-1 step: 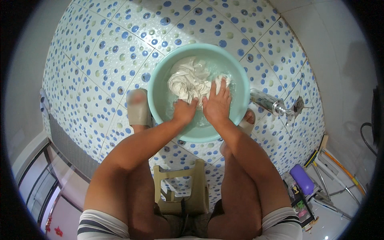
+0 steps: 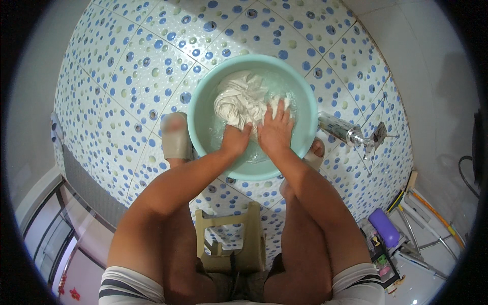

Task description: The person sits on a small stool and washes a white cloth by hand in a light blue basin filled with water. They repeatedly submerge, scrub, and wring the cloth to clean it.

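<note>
Centrally, the white cloth (image 2: 235, 101) lies bunched in water (image 2: 255, 151) inside the mint-green basin (image 2: 192, 119). The left hand (image 2: 237, 140) curls at its near edge (fingertips hidden, so whether it grips cannot be told); the right hand (image 2: 275, 133), unclenched with fingers spread, rests on the cloth's right-hand part.

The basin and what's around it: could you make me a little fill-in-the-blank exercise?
1. In the basin, the left hand and right hand touch cloth coloured ____.
2. The stool shows ____ the person's two legs.
3. The floor tiles bear green and ____ dots.

Missing words: white; between; blue.
</note>
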Available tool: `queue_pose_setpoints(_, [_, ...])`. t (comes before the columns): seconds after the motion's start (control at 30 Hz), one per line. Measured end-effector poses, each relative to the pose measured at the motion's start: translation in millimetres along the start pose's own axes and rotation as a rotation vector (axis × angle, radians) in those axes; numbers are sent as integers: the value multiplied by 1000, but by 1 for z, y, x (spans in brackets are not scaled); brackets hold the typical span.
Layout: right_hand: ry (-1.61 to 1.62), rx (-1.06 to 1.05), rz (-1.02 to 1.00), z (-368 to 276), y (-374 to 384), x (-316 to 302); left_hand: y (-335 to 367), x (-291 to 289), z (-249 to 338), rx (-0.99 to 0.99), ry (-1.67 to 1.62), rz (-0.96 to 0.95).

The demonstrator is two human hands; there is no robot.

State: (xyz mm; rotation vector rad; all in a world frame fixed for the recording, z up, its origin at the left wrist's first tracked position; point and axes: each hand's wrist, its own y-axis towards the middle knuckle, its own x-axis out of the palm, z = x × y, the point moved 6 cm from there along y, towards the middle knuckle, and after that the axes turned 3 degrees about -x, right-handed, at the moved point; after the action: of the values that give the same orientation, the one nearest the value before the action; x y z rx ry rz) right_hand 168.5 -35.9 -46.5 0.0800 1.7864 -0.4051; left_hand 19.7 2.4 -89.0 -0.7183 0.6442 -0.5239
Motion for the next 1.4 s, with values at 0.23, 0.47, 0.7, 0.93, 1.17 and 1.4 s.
queue_pose_setpoints(0.23, [241,140,-30,16,29,9,-16,15,38,-549,-639,-291])
queue_pose_setpoints(0.47, [813,-231,148,-57,-28,-85,-4,3,56,-536,-1129,-563])
queue_pose_setpoints(0.7, [861,-303,122,-80,-32,-90,7,17,19,-452,-1454,-848])
queue_pose_setpoints(0.93, [449,97,86,-3,-9,-40,-22,-30,45,-248,-341,-297])
queue_pose_setpoints(1.17, [1071,350,-312,40,11,2,-42,-13,83,130,358,-381])
queue_pose_setpoints(1.4, [1261,-30,-632,-7,23,-61,-102,1,96,595,541,-522])
